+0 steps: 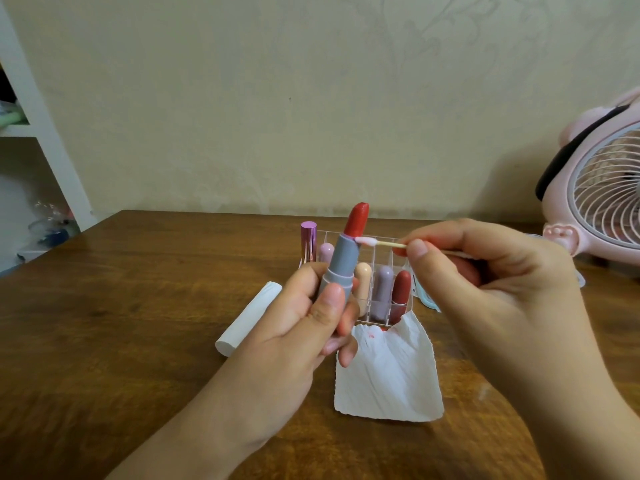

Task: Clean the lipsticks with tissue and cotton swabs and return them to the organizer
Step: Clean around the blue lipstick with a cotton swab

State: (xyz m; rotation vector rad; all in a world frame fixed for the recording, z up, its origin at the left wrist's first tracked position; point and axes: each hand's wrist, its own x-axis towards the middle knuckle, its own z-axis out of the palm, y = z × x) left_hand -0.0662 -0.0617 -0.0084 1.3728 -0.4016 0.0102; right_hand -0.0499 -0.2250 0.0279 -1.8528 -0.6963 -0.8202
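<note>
My left hand (pixel 311 317) grips an uncapped grey lipstick (pixel 341 261) upright, its red bullet extended above the tube. My right hand (pixel 485 271) pinches a cotton swab (pixel 381 242) between thumb and forefinger; the swab's pink-stained tip touches the rim where the red bullet meets the grey tube. Behind my hands stands a clear acrylic organizer (pixel 391 247) with several capped lipsticks in its slots, among them a lilac one (pixel 382 289) and a dark red one (pixel 401 289). A white tissue (pixel 391 372) with a small red smear lies on the wooden table in front of the organizer.
A white rolled cylinder (pixel 247 320) lies on the table to the left of my left hand. A metallic pink tube (pixel 308 244) stands by the organizer's left side. A pink desk fan (pixel 602 192) sits at the right edge. A white shelf (pixel 45 161) stands far left.
</note>
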